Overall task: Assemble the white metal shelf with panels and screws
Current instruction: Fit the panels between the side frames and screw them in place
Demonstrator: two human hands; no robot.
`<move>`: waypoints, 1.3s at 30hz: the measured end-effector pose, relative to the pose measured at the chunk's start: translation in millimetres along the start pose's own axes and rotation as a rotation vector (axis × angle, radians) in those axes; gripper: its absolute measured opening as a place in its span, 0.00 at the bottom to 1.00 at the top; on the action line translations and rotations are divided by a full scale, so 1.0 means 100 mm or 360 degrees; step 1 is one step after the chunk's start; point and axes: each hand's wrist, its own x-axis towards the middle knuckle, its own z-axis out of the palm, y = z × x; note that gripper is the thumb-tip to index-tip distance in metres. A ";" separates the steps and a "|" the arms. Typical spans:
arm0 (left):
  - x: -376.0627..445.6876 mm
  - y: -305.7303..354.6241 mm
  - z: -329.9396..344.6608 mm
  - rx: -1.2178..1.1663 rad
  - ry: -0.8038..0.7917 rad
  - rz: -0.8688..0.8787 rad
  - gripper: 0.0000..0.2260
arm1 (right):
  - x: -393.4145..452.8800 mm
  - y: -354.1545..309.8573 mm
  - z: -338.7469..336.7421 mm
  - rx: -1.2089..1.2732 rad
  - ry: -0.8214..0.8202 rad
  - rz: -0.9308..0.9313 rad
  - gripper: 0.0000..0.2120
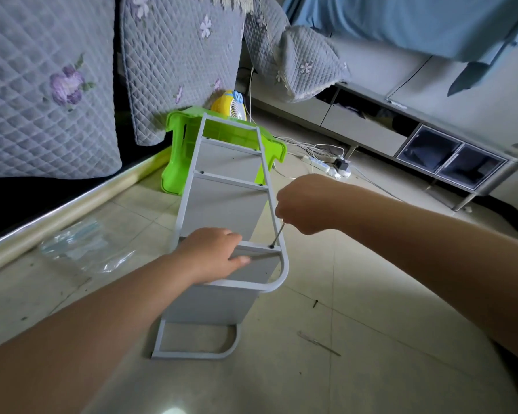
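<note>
Shelf (222, 204) lies on its side on the floor; our left hand (213, 252) grips its near rail while our right hand (304, 204) clutches the screwdriver (277, 236) in a screw (271, 246); we should keep it upright, pressing firmly

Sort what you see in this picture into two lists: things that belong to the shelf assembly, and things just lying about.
Belongs to the job:
white metal shelf
screwdriver, gripped by the right hand
screw under its tip
left hand, holding a panel edge
loose screw on the floor

Just lying about:
green plastic stool
yellow fan
power strip
clear plastic bag
</note>
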 end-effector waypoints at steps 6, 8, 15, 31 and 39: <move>0.05 -0.19 -0.06 0.0163 0.0147 -0.0012 0.10 | -0.01 0.05 -0.02 0.0114 -0.0129 0.0085 0.11; 0.07 -0.20 -0.05 0.0171 0.0169 0.0010 0.11 | -0.02 0.02 -0.02 0.0102 -0.0116 0.0091 0.10; 0.10 -0.19 -0.03 0.0099 0.0217 -0.0007 0.09 | 0.09 -0.01 -0.13 0.0584 -0.0437 0.0298 0.14; 0.05 -0.21 -0.02 0.0097 0.0129 -0.0004 0.12 | 0.03 0.07 0.04 0.1120 -0.0350 0.0530 0.15; -0.22 -0.32 -0.08 0.0157 -0.0180 0.0161 0.65 | -0.08 0.00 -0.05 0.0713 -0.0057 0.0301 0.08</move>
